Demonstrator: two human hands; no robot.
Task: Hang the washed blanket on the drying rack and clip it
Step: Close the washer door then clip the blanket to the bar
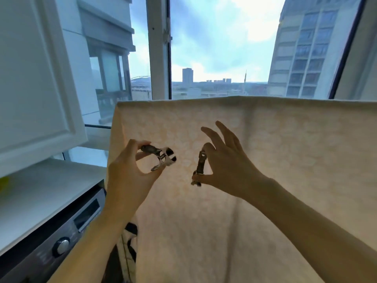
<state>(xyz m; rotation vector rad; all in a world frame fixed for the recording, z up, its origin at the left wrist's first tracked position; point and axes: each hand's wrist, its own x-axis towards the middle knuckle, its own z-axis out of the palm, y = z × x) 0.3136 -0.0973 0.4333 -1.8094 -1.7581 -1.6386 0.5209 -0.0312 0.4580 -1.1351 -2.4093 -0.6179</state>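
My left hand pinches the left clip, a metal peg, by its handles between thumb and fingers. Its dark-tipped jaws stand parted and point across toward my other hand. My right hand pinches the right clip between thumb and forefinger. That clip is nearly upright, and my other three fingers fan out loosely above it. The two clips are near each other but apart, and neither touches the cloth.

Below and outside my left wrist sits a washing machine with a round knob, under a white countertop. Above that a white cabinet door stands open.

Just behind both hands hangs the blanket, pale cream with a faint floral pattern. It is draped flat, its top fold running level above my fingertips and its left edge falling straight down past my left hand. The cloth covers whatever carries it.

Beyond the fold is the window frame, then tall apartment blocks on either side, a distant skyline and a cloudy sky.
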